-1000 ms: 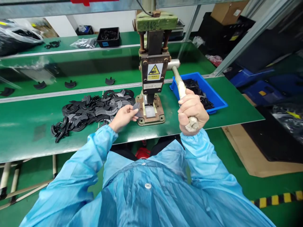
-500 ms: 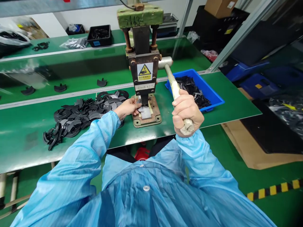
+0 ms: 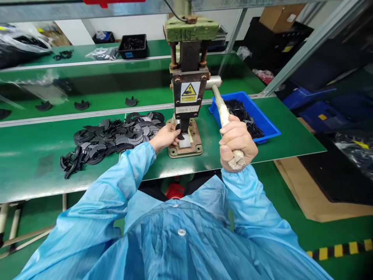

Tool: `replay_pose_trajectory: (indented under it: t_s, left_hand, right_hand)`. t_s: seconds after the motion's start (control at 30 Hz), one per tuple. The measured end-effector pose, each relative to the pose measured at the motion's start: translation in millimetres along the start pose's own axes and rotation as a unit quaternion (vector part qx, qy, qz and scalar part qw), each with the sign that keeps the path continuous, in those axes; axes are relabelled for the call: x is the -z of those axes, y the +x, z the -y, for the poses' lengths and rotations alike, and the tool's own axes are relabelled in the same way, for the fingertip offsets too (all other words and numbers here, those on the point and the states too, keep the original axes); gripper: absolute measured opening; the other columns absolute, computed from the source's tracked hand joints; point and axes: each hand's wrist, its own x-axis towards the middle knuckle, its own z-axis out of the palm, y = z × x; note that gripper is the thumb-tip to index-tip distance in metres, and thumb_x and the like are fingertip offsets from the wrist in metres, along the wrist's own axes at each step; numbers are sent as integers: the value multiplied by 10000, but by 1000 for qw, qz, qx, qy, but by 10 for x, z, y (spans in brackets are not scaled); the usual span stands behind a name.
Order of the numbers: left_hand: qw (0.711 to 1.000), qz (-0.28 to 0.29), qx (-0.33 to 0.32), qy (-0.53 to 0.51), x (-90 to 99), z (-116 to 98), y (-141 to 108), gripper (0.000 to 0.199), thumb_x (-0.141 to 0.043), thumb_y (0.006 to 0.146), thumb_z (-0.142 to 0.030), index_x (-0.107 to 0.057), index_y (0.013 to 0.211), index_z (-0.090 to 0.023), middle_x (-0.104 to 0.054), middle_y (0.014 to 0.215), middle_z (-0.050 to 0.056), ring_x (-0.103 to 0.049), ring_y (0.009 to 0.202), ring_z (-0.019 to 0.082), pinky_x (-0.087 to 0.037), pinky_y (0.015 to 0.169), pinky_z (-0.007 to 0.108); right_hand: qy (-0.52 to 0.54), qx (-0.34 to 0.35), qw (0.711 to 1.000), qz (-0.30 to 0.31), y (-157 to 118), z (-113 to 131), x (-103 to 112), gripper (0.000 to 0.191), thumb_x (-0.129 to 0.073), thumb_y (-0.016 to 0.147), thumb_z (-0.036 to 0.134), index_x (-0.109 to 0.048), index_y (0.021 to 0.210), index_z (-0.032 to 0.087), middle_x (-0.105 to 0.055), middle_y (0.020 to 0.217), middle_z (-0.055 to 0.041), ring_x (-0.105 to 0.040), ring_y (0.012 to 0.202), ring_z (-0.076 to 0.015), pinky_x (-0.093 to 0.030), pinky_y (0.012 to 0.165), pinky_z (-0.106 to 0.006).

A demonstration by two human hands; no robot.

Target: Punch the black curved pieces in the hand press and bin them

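My left hand (image 3: 166,137) pinches a small black curved part (image 3: 180,136) at the foot of the hand press (image 3: 190,74), beside its ram and over the pale plate on the base (image 3: 198,140). Wrapped round the taped lever (image 3: 221,107) of the press is my right hand (image 3: 238,143), closed near the lever's lower end. A heap of black curved parts (image 3: 116,136) lies on the green table to the left of the press. The part in my left hand is partly hidden by the fingers.
Right of the press, a blue tray (image 3: 269,128) holds black parts. Behind, several single curved parts (image 3: 81,105) lie on a green strip past a metal rail. A black bin (image 3: 133,53) and plastic bags (image 3: 103,53) stand further back. A metal post (image 3: 303,48) slants at the right.
The camera view has shifted, so the press and table appear further right. The black part in my left hand is turned more upright beside the ram. My right hand still grips the lever.
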Motion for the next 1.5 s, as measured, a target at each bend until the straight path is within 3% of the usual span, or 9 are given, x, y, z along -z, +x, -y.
replay_pose_trajectory:
  t_s: [0.13,0.37,0.47,0.63,0.8,1.07,1.2,1.33,1.5]
  left_hand:
    - [988,15,-154,-9,456,58,-346,258,-774,937,-356,-691,1123,-199,-754,952,53,-726,764,150,-564,622,248]
    - [918,-204,-202,272,1586,632,-1020,322,-716,966,-478,-765,1148,-217,-764,1048,78,-710,918,222,-591,853,367]
    - [862,-173,-223,421,1610,883,-1207,311,-677,991,-425,-775,1216,-233,-748,1144,110,-691,1084,289,-566,979,435]
    - [766,-112,-228,591,1319,961,-1198,510,-576,1014,-239,-677,1514,-222,-668,1401,186,-611,1244,374,-502,1003,523]
    - [732,-43,-252,631,1152,812,-1052,567,-518,1005,-145,-681,1534,-264,-645,1533,162,-589,1284,388,-453,967,544]
    - [756,-15,-309,577,1107,733,-899,408,-495,1111,-391,-788,1346,-233,-730,1323,182,-629,1208,357,-466,977,518]
    - [845,-89,-313,425,1061,665,-757,309,-562,1085,-369,-772,1239,-203,-738,1177,148,-676,1086,288,-528,961,444]
    - [964,-116,-199,131,852,526,-470,196,-746,982,-363,-677,1060,-197,-714,892,35,-680,767,165,-561,723,286]
    - [994,-38,-98,-37,454,287,-95,221,-855,889,-232,-653,952,-170,-695,761,-13,-646,596,104,-547,591,218]
  right_hand:
    - [21,5,1000,-10,19,-3,-22,309,-793,831,383,-557,667,268,-634,636,46,-702,807,-210,-592,1085,-621]
    - [47,12,997,-53,20,-65,-108,387,-815,815,414,-525,621,245,-605,588,34,-684,747,-206,-586,1014,-628]
    - [53,13,997,-57,12,-73,-112,402,-816,828,410,-518,621,236,-599,596,38,-683,764,-194,-575,1036,-622]
    - [33,8,999,-42,16,-38,-103,438,-806,880,440,-507,641,226,-585,632,59,-687,807,-172,-562,1090,-645]
    - [31,11,999,-25,29,-12,-82,433,-799,901,437,-513,652,228,-596,654,50,-690,823,-178,-566,1092,-652]
    - [32,12,999,-32,20,-35,-84,420,-799,885,410,-509,637,235,-583,640,54,-683,809,-180,-574,1079,-652]
    - [37,12,999,-30,18,-22,-93,404,-792,893,394,-517,647,228,-606,655,49,-683,811,-180,-570,1074,-650]
    - [36,10,999,-31,13,-8,-90,380,-781,896,371,-521,657,231,-590,650,45,-685,824,-188,-562,1080,-651]
    - [23,12,999,-20,13,8,-79,374,-760,911,358,-512,663,229,-592,660,45,-684,833,-184,-559,1091,-650]
